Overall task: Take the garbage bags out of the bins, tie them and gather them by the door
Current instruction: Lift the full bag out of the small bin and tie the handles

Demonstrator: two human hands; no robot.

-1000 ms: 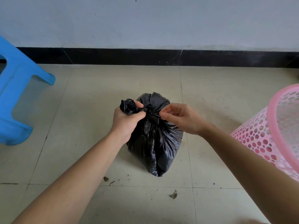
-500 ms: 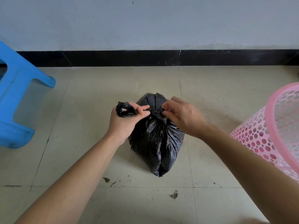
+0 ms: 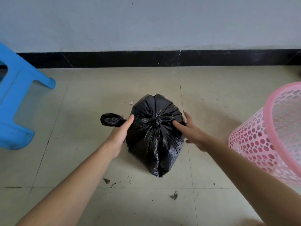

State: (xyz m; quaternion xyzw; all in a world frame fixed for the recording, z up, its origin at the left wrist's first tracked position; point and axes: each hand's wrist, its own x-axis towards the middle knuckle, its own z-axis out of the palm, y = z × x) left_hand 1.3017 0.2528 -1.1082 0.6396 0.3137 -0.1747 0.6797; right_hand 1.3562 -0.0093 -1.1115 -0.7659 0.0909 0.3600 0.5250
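Note:
A full black garbage bag [image 3: 154, 144] stands on the tiled floor, its neck twisted into a knot [image 3: 156, 122] on top. One loose tail of the bag [image 3: 110, 120] sticks out to the left. My left hand [image 3: 119, 136] lies flat against the bag's left side with fingers straight, and the tail comes out from behind it. My right hand [image 3: 190, 132] has its fingers spread and rests on the bag's right side, one fingertip near the knot. Neither hand grips the plastic.
A pink perforated bin [image 3: 267, 137] with no bag in it tilts at the right edge. A blue plastic stool [image 3: 17, 97] stands at the left. A wall with a black skirting [image 3: 146, 58] runs behind. Dirt crumbs [image 3: 174, 195] lie on the floor in front.
Both hands have let go of the bag's ends after pulling the knot tight. Their fingers have straightened and now rest on the bag's sides. The bag sits lower.

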